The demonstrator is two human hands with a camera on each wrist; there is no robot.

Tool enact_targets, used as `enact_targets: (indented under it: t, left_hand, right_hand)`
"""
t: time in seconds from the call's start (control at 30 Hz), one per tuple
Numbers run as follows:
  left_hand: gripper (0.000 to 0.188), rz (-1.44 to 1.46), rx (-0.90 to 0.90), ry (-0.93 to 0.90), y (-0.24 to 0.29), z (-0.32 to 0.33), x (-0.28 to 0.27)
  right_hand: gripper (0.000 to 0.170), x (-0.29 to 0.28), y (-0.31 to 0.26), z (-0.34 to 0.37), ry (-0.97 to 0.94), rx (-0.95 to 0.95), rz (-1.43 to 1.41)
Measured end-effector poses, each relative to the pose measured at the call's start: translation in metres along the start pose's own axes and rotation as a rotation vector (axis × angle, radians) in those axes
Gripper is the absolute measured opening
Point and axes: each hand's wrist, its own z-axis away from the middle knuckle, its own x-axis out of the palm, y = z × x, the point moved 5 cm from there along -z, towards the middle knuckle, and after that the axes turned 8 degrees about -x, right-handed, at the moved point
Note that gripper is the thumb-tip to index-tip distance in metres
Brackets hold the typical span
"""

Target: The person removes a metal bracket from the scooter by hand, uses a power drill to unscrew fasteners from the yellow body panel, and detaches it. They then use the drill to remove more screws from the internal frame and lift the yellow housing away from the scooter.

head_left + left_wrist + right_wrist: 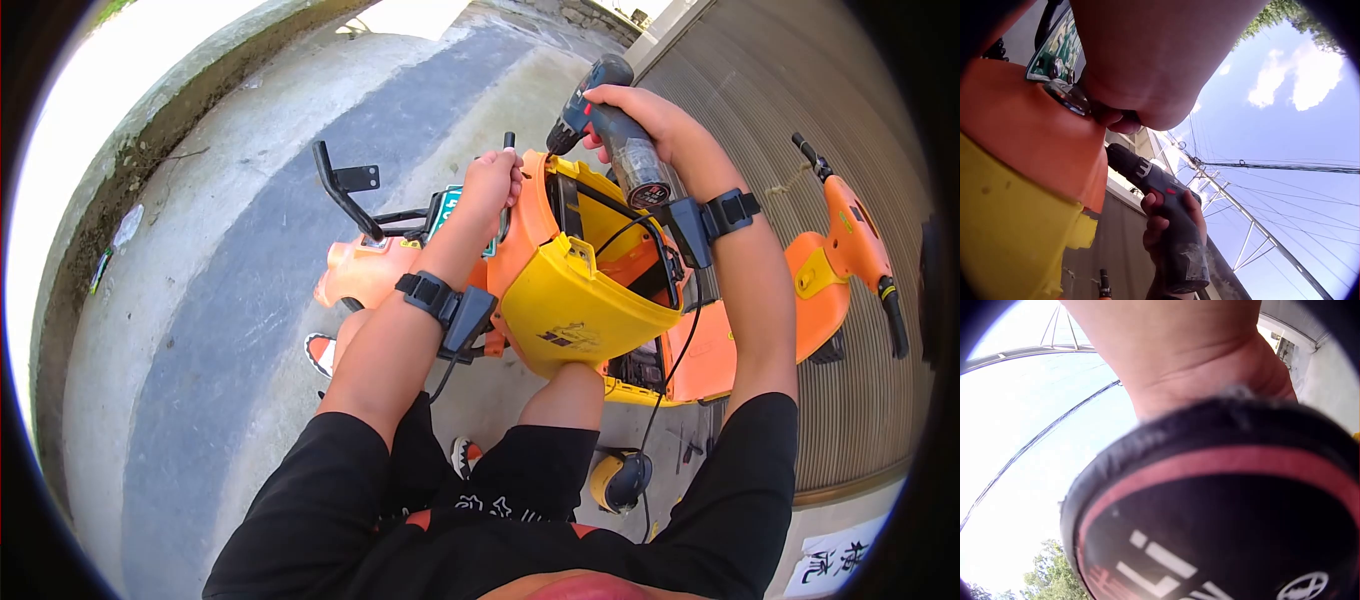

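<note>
Left arm [400, 340]: outstretched, forearm slanting inward; left hand [487, 185]: fingers curled inward, knuckles forward. Right arm [752, 300]: outstretched, slightly bent at elbow, forearm slanting inward; right hand [647, 112]: fingers wrapped in a grip

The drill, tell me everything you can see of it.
The drill is dark, looks like plastic, and has a black chuck, a pale-marked collar and a small red part on its body. Scuffed clear tape covers the lower handle; the base carries a red ring and white "Li" lettering. The right-hand grip is curled round the handle. The chuck points at the edge of the orange shell; whether the tip touches it, I can't tell.
</note>
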Motion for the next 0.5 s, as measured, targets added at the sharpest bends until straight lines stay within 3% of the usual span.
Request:
enact_targets:
  t: [0.5]
  left_hand:
    - [0.021,0.028,-0.012,-0.02,-0.0021,-0.004,-0.0013]
  right_hand:
    - [0.049,0.0011,-0.0042,-0.0012,0.024,-0.018,0.09]
